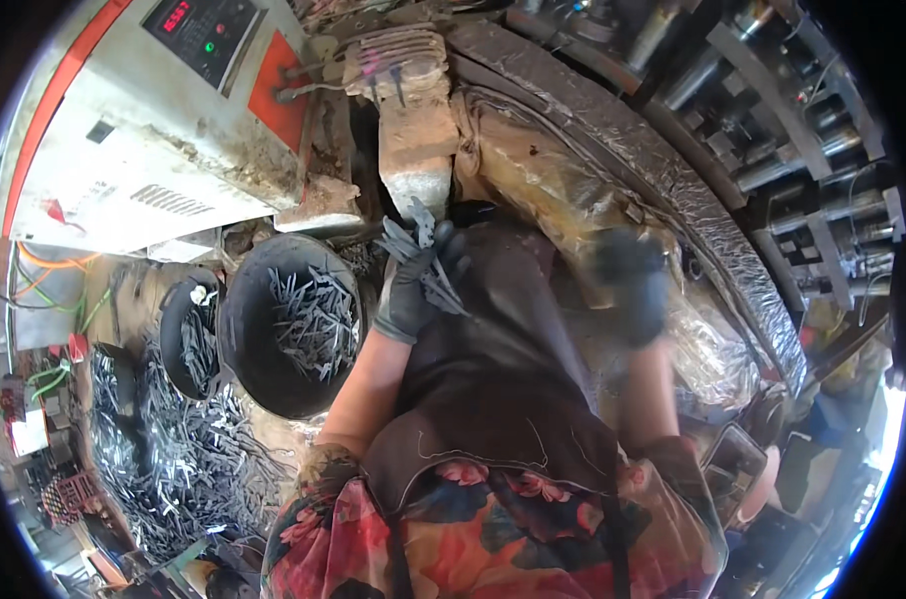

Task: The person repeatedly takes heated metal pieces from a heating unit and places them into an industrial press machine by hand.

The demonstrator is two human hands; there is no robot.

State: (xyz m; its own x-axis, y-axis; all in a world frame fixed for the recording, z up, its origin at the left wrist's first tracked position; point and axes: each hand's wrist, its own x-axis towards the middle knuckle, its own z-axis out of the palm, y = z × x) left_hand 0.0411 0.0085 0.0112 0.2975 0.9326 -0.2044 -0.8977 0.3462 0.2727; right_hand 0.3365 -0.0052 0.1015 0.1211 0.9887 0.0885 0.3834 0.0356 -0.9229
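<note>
My left hand (405,299), in a dark grey work glove, is closed around a bunch of flat grey metal pieces (424,243) that stick out past the fingers on both sides. It is above my dark apron (493,319), near the foot of a brick block (417,150). My right hand (629,285), also gloved, is out to the right beside the crumpled plastic sheeting (533,175). Motion smears its fingers, so I cannot make out their pose or anything in them. Left of my left forearm stands a round black basin (251,344) with many similar metal pieces (318,324) inside.
A white and red machine cabinet (163,140) with a lit display rises at the upper left. Beyond the basin are a smaller black container (180,329) and a wide heap of metal pieces (213,469). Machinery with shiny metal rods (772,170) is at the upper right.
</note>
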